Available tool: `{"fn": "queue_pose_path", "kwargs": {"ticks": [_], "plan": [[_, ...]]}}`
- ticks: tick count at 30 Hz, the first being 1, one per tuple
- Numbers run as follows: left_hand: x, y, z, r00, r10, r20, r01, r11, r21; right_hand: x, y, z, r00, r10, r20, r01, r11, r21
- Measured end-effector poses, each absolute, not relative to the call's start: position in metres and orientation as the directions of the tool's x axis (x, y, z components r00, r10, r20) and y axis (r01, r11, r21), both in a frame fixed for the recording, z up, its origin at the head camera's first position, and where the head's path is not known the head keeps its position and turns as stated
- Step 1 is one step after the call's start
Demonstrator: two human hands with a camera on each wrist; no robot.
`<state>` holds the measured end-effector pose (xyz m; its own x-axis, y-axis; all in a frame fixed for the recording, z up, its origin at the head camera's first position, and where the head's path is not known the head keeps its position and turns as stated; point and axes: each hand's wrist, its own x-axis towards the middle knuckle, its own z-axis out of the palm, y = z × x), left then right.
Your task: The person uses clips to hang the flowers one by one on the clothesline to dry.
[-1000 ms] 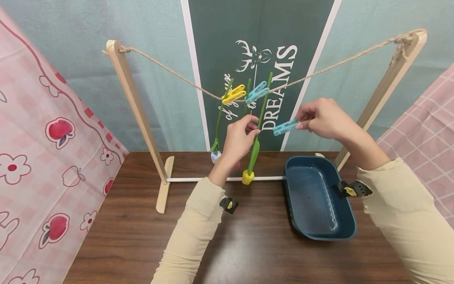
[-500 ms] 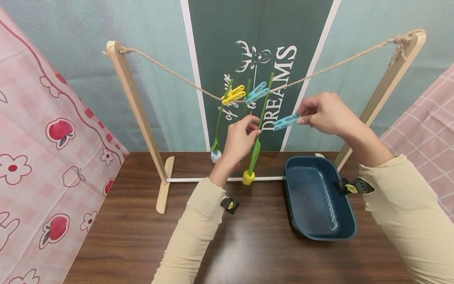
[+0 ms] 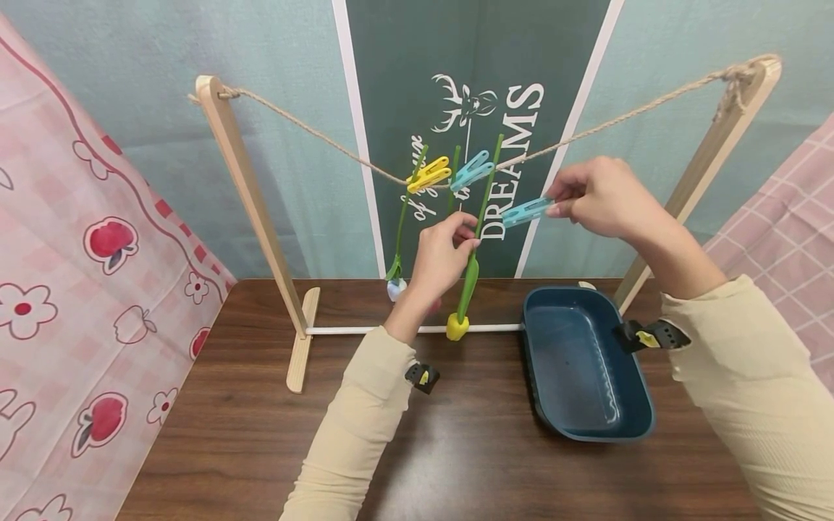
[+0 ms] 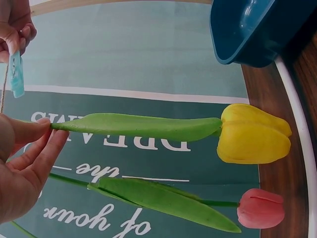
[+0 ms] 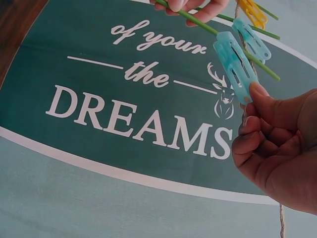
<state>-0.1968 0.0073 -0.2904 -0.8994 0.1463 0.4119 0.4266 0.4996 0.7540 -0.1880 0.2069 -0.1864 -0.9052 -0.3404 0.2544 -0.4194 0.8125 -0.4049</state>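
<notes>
A yellow artificial tulip (image 4: 255, 134) hangs head down, its green stem pinched between the thumb and fingers of my left hand (image 3: 443, 250). The stem's upper end crosses the twine rope (image 3: 313, 132). My right hand (image 3: 596, 195) pinches a blue clothespin (image 3: 526, 212) by its handle end, just right of that stem and below the rope. Another blue clothespin (image 3: 472, 171) clips a pink tulip (image 4: 261, 208) to the rope; in the head view its bloom is mostly behind my left hand. Left of it, a yellow clothespin (image 3: 430, 174) holds a pale blue tulip (image 3: 396, 289).
Two wooden posts (image 3: 250, 202) carry the rope, with a white rod (image 3: 345, 330) joining them low down. A dark blue basin (image 3: 567, 362) stands at the right on the brown wooden table (image 3: 260, 449). Curtains (image 3: 98, 239) hang behind and at both sides.
My right hand has risen with the blue clothespin, bringing it up toward the rope. My left hand and the yellow tulip have stayed almost still.
</notes>
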Motion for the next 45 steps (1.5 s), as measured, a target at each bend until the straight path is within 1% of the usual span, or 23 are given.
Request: {"fn": "queue_pose_path", "kwargs": {"ticks": [23,30,38,45], "plan": [[-0.197,0.007,-0.292,-0.897,0.155,0.414,0.434,0.486,0.759,-0.19,0.199,-0.168,-0.887,-0.331,0.321,-0.433,0.838,-0.332],[-0.197,0.007,-0.291,-0.896,0.156,0.417,0.437,0.486,0.757,-0.192,0.197,-0.165,-0.9,-0.302,0.315,-0.406,0.844,-0.35],[-0.197,0.007,-0.292,-0.896,0.154,0.416,0.435,0.487,0.757,-0.194,0.196,-0.16,-0.898,-0.291,0.33,-0.402,0.846,-0.35],[-0.196,0.007,-0.292,-0.901,0.154,0.407,0.427,0.489,0.761,-0.195,0.194,-0.157,-0.899,-0.273,0.342,-0.396,0.84,-0.371]]}}
